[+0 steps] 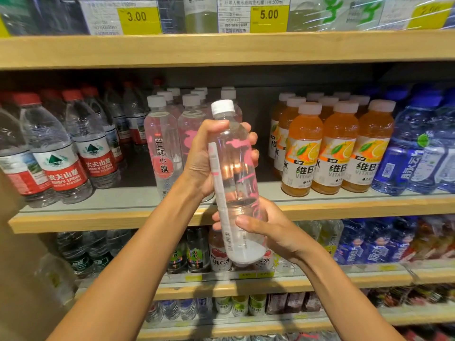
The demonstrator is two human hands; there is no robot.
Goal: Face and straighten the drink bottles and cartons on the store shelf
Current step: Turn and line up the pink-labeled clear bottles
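Note:
I hold a clear bottle [234, 178] with a white cap and pink print in front of the middle shelf [123, 217], off the board and nearly upright. My left hand [204, 156] grips its upper half from the left. My right hand [266, 227] grips its lower part from the right. The label's seam strip faces me. More bottles of the same kind [162, 143] stand in rows on the shelf just behind, the front left one with its label facing out.
Red-capped water bottles [61, 153] fill the shelf's left. Orange vitamin drinks [334, 148] and blue bottles [413, 148] stand at the right, with a gap between them and the clear bottles. A wooden shelf [221, 48] with price tags hangs above; lower shelves hold more drinks.

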